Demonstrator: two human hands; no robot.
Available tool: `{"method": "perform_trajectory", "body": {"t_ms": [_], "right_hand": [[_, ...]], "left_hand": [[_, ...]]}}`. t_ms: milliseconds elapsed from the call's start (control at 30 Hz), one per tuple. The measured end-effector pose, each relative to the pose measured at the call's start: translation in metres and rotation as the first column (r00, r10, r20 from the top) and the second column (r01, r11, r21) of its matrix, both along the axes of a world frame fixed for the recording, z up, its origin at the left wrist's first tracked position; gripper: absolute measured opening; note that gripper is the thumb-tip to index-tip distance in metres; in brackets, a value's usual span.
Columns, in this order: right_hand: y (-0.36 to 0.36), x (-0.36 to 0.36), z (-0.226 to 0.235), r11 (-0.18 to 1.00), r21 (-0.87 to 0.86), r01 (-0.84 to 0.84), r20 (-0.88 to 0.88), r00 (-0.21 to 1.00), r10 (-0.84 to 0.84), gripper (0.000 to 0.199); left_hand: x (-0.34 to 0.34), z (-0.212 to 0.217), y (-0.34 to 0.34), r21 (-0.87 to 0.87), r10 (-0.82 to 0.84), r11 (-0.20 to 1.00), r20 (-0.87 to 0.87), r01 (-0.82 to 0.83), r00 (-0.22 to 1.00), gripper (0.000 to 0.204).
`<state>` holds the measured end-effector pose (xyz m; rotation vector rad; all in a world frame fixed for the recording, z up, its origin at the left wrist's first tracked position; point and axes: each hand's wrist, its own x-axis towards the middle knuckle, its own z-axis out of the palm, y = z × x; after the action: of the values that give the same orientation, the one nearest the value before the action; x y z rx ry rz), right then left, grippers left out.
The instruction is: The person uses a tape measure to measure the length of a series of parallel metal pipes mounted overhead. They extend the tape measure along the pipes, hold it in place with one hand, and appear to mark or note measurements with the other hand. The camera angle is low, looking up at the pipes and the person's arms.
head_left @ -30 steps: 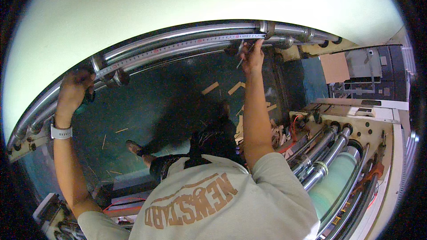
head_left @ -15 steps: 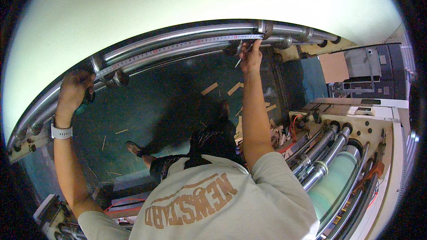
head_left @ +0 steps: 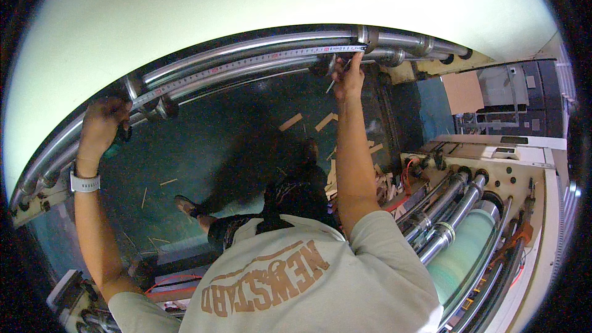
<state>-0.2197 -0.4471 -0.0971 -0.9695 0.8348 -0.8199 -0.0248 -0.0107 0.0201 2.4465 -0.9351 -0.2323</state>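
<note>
A long steel roller (head_left: pixel 259 43) curves across the top of a machine. Along it lies a stretched measuring tape (head_left: pixel 246 65). My left hand (head_left: pixel 102 120) is closed at the tape's left end, near a dark round knob (head_left: pixel 165 108), and seems to hold the tape's dark case. A white watch (head_left: pixel 84 182) is on that wrist. My right hand (head_left: pixel 348 74) pinches the tape's right end against the roller by a steel collar (head_left: pixel 370 37). A thin pen-like stick (head_left: pixel 331 86) pokes down from its fingers.
Below the roller is a dark green floor (head_left: pixel 234 142) with scattered wooden strips (head_left: pixel 290 122). To the right stands a bank of steel rollers with a pale green cylinder (head_left: pixel 459 259), red wires and a cream machine housing (head_left: pixel 493 148).
</note>
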Motion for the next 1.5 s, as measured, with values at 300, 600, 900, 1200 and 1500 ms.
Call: {"method": "perform_trajectory", "body": {"t_ms": [300, 600, 900, 1200, 1500], "right_hand": [[-0.001, -0.015, 0.014, 0.928, -0.318, 0.196, -0.020, 0.977, -0.213, 0.030], [-0.037, 0.008, 0.007, 0.767, -0.604, 0.218, 0.268, 0.961, -0.063, 0.014], [-0.051, 0.007, 0.009, 0.783, -0.582, 0.219, 0.208, 0.971, -0.117, 0.009], [-0.040, -0.002, 0.021, 0.867, -0.484, 0.119, 0.092, 0.992, -0.085, 0.018], [-0.068, -0.006, 0.003, 0.728, -0.682, 0.074, 0.007, 0.995, -0.095, 0.018]], "left_hand": [[0.003, -0.007, 0.006, 0.027, -0.005, 1.000, 0.113, 0.001, 0.994, 0.032], [0.008, -0.015, 0.010, 0.021, -0.049, 0.999, 0.149, 0.046, 0.988, 0.029], [0.005, -0.007, 0.007, 0.012, 0.091, 0.996, -0.192, -0.091, 0.977, 0.027], [0.015, -0.011, 0.013, 0.151, -0.030, 0.988, -0.014, 0.031, 0.999, 0.030], [0.008, 0.000, 0.006, 0.219, 0.017, 0.976, 0.014, -0.020, 1.000, 0.025]]}}
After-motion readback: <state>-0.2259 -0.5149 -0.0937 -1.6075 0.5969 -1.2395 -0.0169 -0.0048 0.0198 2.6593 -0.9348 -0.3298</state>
